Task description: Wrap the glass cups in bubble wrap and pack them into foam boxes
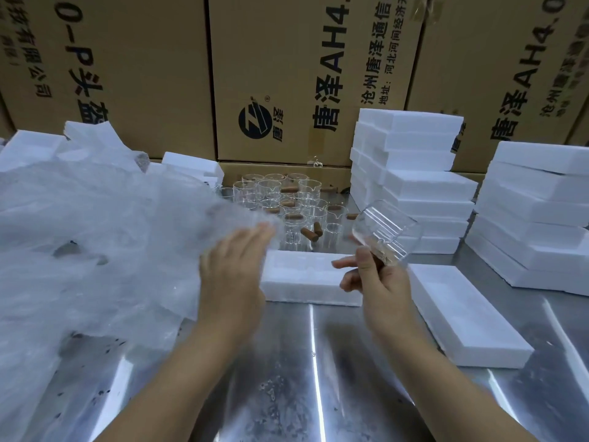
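The left hand is stretched flat, fingers straight and together, with the fingertips against the edge of a big loose heap of bubble wrap. The thumb is hidden, so a pinch underneath cannot be ruled out. The right hand is curled round the brown handle of a glass cup, index finger sticking out to the left. It holds the cup up off the tabletop.

The cup is tipped over, its long axis running from lower left to upper right. Which end is the mouth is hard to tell through the clear glass.

Between the hands and just beyond them lies an open foam box, long side across the view. A second foam piece lies to its right. Further back stands a cluster of more glass cups. Stacks of foam boxes stand to their right. Cardboard cartons form the backdrop. The bubble wrap is blurred and covers most of the left side.
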